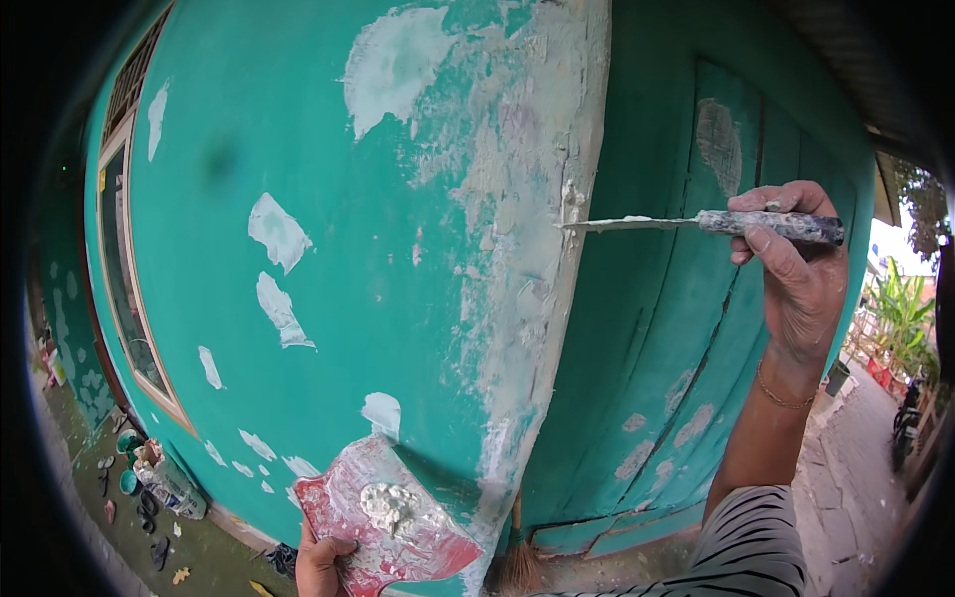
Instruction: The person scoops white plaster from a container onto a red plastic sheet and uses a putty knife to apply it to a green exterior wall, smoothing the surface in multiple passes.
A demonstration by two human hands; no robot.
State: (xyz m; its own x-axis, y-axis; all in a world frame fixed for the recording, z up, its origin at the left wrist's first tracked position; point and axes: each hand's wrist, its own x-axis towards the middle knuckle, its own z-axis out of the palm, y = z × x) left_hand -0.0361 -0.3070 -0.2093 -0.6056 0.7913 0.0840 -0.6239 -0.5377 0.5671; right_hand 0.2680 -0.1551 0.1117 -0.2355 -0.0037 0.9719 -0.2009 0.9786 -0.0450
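My right hand [801, 284] is closed around the dark, putty-smeared handle of a putty knife [726, 221]. Its thin blade is seen edge-on and reaches left to the wall's corner [567, 259], where the tip meets a small raised dab of white putty [572, 199]. Low in the picture, my left hand [320, 565] grips the lower left edge of a worn red board [438, 555]. A lump of whitish putty [388, 507] sits on that board. Pale, rough filler runs along the corner, and white patches [279, 234] dot the green wall [328, 328].
Round the corner, a shaded green face holds a panelled door [736, 289]. A broom [519, 562] stands at the corner's foot. At the lower left are a stained sack or bucket [169, 481], small pots and several sandals [149, 507]. A framed window [124, 269] is far left; potted plants [900, 308] stand right.
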